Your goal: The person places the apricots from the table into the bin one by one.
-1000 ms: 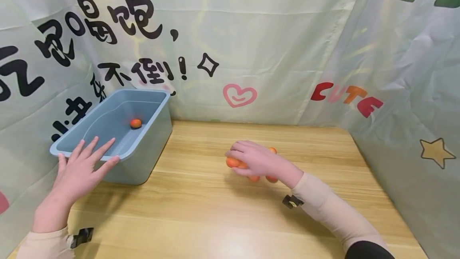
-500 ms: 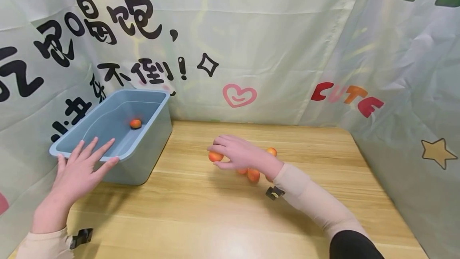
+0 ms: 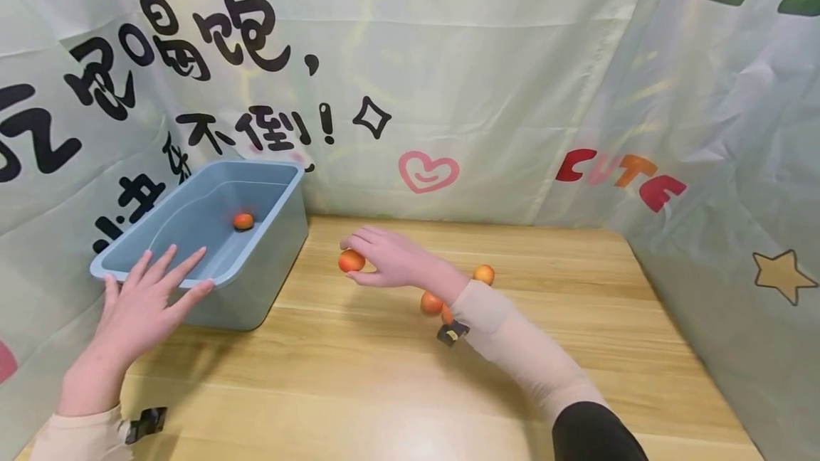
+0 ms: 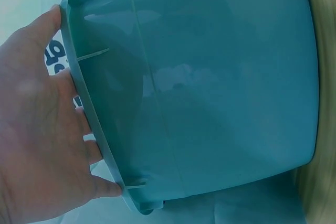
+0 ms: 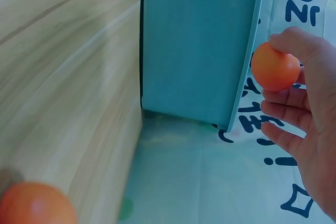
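Observation:
My right hand (image 3: 397,258) holds a small round orange fruit (image 3: 351,261) between thumb and fingers, above the table and to the right of the blue plastic bin (image 3: 282,255). In the right wrist view the thumb presses the top of this fruit (image 5: 275,67), with the other fingers beneath. My left hand (image 3: 141,308) rests with spread, straight fingers on the bin's near rim; the left wrist view shows its fingertips along that rim (image 4: 86,93). One orange fruit (image 3: 243,221) lies inside the bin.
Below my right forearm, several more orange fruits lie on the wooden table (image 3: 359,390): one behind the wrist (image 3: 483,274), another in front (image 3: 432,303), and one partly hidden by the sleeve. Printed cloth (image 3: 500,91) hangs around the table, touching close behind the bin.
My right hand has carried the fruit leftward and up from the group of fruits toward the bin, uncovering some of the others. The left hand and the bin have stayed in place.

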Demonstrator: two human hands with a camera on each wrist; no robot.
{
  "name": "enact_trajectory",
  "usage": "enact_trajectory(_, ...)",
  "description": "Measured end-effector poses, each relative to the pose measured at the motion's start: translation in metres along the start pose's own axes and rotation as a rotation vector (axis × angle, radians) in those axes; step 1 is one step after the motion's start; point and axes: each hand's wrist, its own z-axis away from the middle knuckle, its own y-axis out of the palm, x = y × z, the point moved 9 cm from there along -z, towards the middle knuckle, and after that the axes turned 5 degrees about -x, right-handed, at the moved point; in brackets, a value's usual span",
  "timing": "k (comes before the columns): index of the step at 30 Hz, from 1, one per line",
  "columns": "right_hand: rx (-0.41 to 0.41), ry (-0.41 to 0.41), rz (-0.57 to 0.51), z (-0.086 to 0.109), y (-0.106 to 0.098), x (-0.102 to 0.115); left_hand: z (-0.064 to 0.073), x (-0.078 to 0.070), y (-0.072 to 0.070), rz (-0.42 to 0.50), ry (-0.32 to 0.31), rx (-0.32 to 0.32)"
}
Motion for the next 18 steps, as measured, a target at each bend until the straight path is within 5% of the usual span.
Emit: enact_trajectory(18,-0.058,0.078,-0.028,-0.055,0.02,0.001,0.001,0.001,0.001,0.002,-0.002,0.0)
